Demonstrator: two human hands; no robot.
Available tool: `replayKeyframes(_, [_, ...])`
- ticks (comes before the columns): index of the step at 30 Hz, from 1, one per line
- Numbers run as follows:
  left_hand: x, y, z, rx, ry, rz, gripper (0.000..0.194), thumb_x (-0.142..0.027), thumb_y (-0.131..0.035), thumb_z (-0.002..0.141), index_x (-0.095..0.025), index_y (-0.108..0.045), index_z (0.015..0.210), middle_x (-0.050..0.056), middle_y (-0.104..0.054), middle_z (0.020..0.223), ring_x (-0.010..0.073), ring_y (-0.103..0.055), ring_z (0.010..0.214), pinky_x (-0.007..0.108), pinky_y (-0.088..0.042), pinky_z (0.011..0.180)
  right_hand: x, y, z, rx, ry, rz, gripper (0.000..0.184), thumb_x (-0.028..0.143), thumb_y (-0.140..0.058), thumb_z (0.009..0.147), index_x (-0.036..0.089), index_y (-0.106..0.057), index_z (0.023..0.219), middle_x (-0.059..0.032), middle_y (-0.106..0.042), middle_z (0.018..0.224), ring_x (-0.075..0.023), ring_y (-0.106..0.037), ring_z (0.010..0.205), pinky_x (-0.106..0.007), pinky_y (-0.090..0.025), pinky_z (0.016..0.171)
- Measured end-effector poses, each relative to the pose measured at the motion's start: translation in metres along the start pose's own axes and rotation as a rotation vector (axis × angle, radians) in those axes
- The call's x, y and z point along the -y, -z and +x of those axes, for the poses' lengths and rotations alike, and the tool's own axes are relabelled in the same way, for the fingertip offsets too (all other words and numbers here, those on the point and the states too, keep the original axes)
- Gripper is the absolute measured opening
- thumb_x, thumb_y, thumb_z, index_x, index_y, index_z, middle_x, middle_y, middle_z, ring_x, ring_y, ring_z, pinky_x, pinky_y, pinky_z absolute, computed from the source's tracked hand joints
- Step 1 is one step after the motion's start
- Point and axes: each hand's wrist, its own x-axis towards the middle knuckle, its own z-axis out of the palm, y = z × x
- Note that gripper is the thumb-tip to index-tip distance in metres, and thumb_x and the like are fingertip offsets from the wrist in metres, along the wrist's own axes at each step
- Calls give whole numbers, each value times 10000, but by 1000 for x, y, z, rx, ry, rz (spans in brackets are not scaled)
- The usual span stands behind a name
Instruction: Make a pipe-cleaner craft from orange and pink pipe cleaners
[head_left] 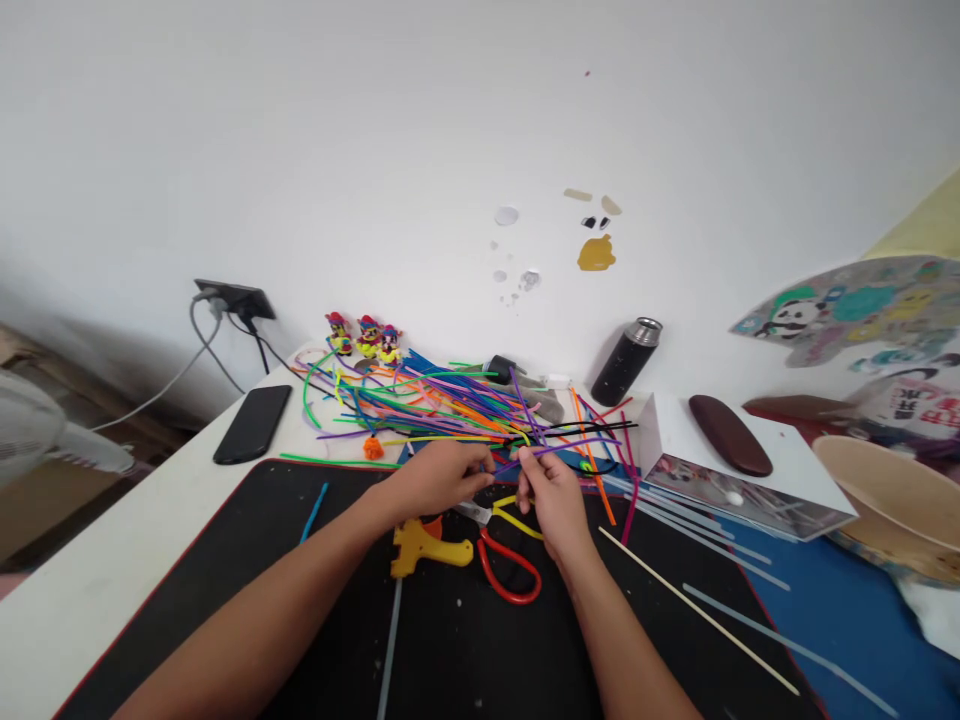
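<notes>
Both hands are close together over the far part of the black mat (315, 620), at the near edge of a heap of coloured pipe cleaners (450, 400). My left hand (439, 478) has its fingers closed on one end of a purple pipe cleaner (577, 446). My right hand (553, 495) pinches the same strand between thumb and fingertips, its free length pointing right. A yellow strand bends near the right fingertips; whether it is held is unclear. Below the hands lie red-handled scissors (511, 598) and a yellow glue gun (442, 550) with a glue stick (391, 640) behind it.
A phone (253, 424) lies left. Small figures (367, 337) stand by the wall, and a black flask (626, 362) leans at the back right. Farther right are a white box (667, 430), a dark case (729, 433), a wooden stick (697, 610) and several glue sticks (705, 530).
</notes>
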Motion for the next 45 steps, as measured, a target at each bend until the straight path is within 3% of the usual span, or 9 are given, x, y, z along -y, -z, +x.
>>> replayKeyframes(5, [-5,-2,-2,40,-26,78,109,-280,-620,964,-236,-719,946,4,-725,736,188,-616,659,274,-303,599,0,0,-1,14,14,-23,591,751,-778,790,171,-683,850,78,-504,485,-94,-453,359,-229,-341,419])
replayKeyframes(10, [4,14,2,-31,-33,76,142,-271,-591,966,-234,-720,921,13,-734,765,196,-633,682,280,-328,611,2,-3,-3,11,13,-65,592,769,-743,810,182,-669,829,65,-511,479,-109,-463,360,-240,-356,412])
replayKeyframes(14, [22,34,15,-55,-60,221,138,-263,-609,937,-240,-731,875,35,-755,817,225,-650,739,299,-354,637,3,-4,-5,34,7,-83,567,751,-729,829,189,-660,815,61,-514,477,-109,-463,361,-235,-357,405])
replayKeyframes(20, [61,63,44,-258,-62,321,178,-298,-612,943,-241,-774,899,55,-779,898,241,-684,848,313,-465,750,6,-6,-7,73,38,-104,523,711,-663,893,189,-699,893,70,-502,499,-114,-466,376,-234,-357,412])
replayKeyframes(26, [88,58,63,-234,-75,388,169,-246,-629,923,-233,-793,880,88,-788,958,279,-675,1004,371,-512,914,2,-12,-16,113,64,-248,452,656,-617,949,215,-688,872,53,-521,536,-140,-490,409,-256,-365,436])
replayKeyframes(32, [107,61,74,-262,-33,449,286,-264,-562,959,-206,-800,1107,135,-768,1127,306,-667,1108,425,-511,1012,4,-13,-25,151,274,-614,347,484,-550,1046,225,-734,905,-9,-682,667,-185,-638,603,-268,-411,579])
replayKeyframes(36, [116,70,84,-265,-14,482,306,-233,-532,958,-187,-797,1105,139,-769,1122,310,-674,1097,431,-512,1011,7,-17,-31,223,420,-768,293,385,-536,1078,225,-751,961,-50,-798,872,-210,-738,793,-270,-435,703])
replayKeyframes(41, [119,65,96,-220,-32,512,284,-210,-557,937,-205,-794,1093,123,-767,1111,301,-657,1110,413,-505,1014,-1,-24,-38,367,604,-962,287,338,-517,1103,209,-739,975,-58,-809,862,-210,-753,754,-275,-394,662])
replayKeyframes(45, [117,55,101,-183,-73,523,277,-232,-585,943,-229,-781,1137,109,-741,1134,286,-633,1132,391,-490,1033,-4,-28,-41,411,644,-1029,287,339,-514,1113,198,-729,983,-65,-814,886,-212,-754,764,-281,-381,650])
